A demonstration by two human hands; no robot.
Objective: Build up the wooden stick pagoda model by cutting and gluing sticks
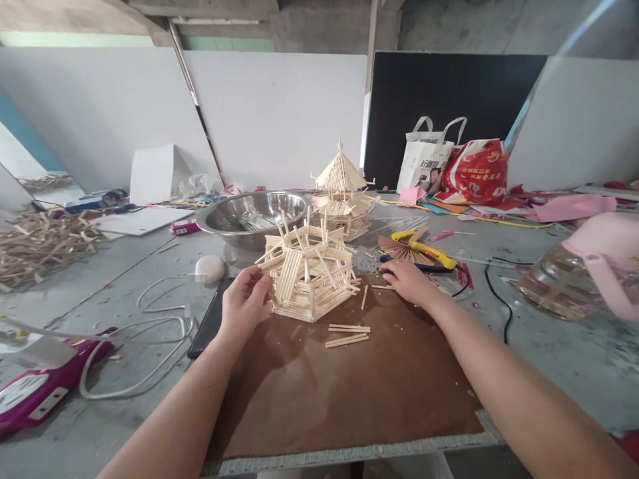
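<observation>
A small pavilion-like model of pale wooden sticks (312, 273), six-sided with a half-laid roof, stands at the back of a brown mat (379, 392). My left hand (244, 299) is closed around its left edge, thumb and fingers against the sticks. To the right, my right hand (407, 279) rests low over the mat's back edge, its fingers curled beside a blue-handled tool (424, 267). Whatever those fingertips hold, if anything, is hidden. In front of the model lie several loose sticks (348, 338). Just beyond the right hand is a yellow-handled tool (424, 249) with a cord.
Behind stand a finished-looking stick pavilion (342, 189) and a steel bowl (254, 211). A pink-lidded jug (574, 273) is at right. Left are a purple power strip (47, 389), white cable, a dark flat device (210, 322) and a stick pile (44, 249).
</observation>
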